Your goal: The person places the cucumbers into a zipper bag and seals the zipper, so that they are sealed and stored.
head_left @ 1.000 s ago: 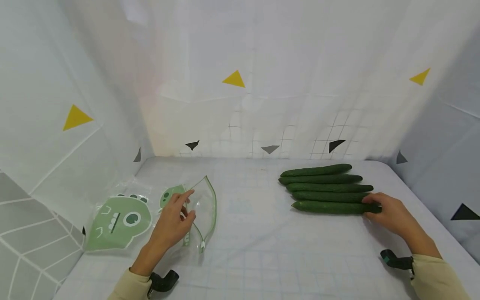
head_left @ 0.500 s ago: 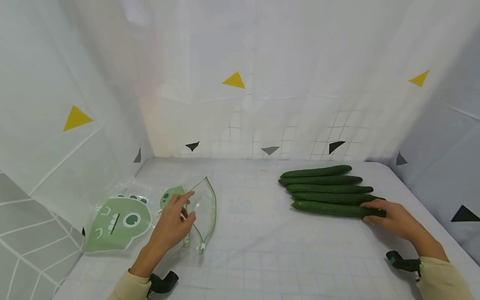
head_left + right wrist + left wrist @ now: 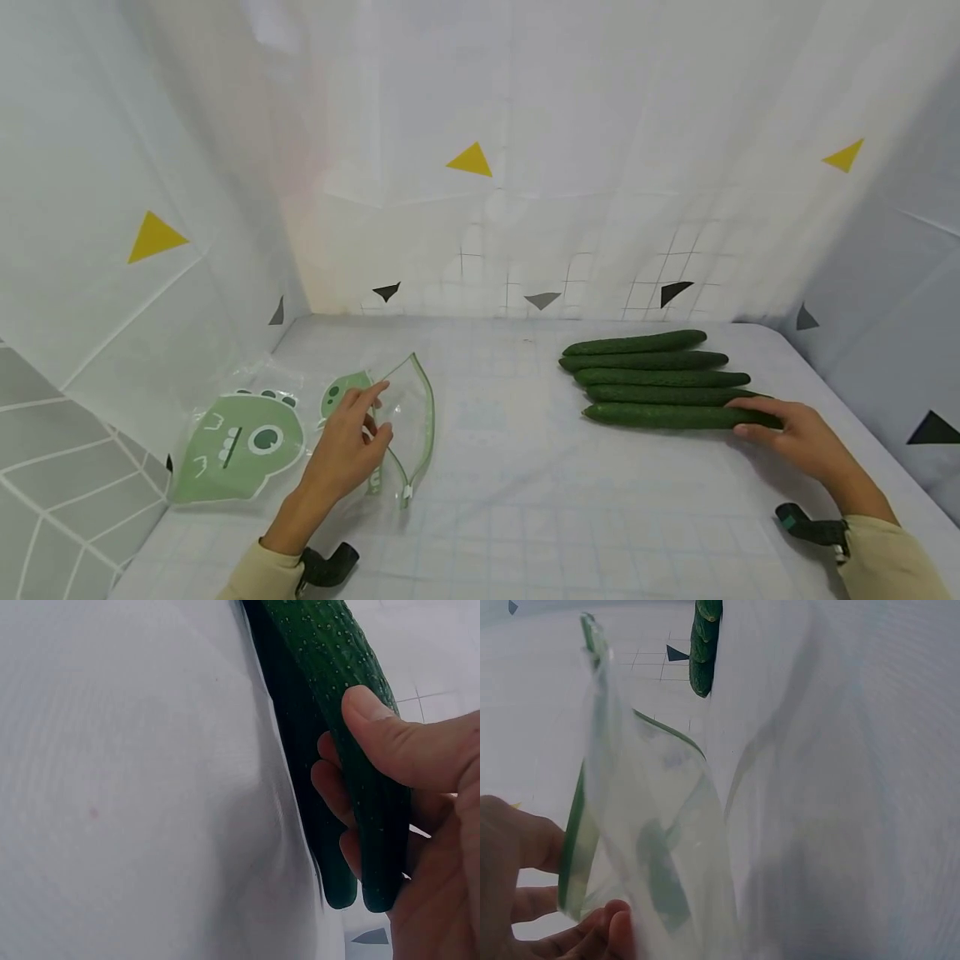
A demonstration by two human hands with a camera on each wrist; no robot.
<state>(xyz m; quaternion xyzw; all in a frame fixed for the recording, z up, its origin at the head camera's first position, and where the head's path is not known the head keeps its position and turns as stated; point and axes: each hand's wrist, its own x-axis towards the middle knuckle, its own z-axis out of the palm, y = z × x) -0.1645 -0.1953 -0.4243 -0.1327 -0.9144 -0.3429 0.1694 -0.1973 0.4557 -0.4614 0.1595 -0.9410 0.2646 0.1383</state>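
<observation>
On the left of the head view, my left hand [image 3: 341, 446] holds a clear zip bag [image 3: 406, 417] with green trim, its mouth spread towards the right. The left wrist view shows fingers around the green edge [image 3: 576, 840] of the bag. At the right, my right hand [image 3: 806, 442] grips the right end of the nearest cucumber [image 3: 660, 415]. Its thumb [image 3: 367, 705] lies along one side of the cucumber, and the fingers curl behind it. Several other cucumbers [image 3: 645, 360] lie side by side just beyond. Part of the bag is hidden behind the left hand.
Another clear bag with a green monster print [image 3: 240, 446] lies at the far left. White cloth covers the table [image 3: 525, 533]. White sheets with yellow and black triangles form a back wall [image 3: 585, 167] and side walls.
The right hand has shifted right, gripping the nearest cucumber further towards its end; that end now angles differently from half a second ago. The left hand and bag look unchanged.
</observation>
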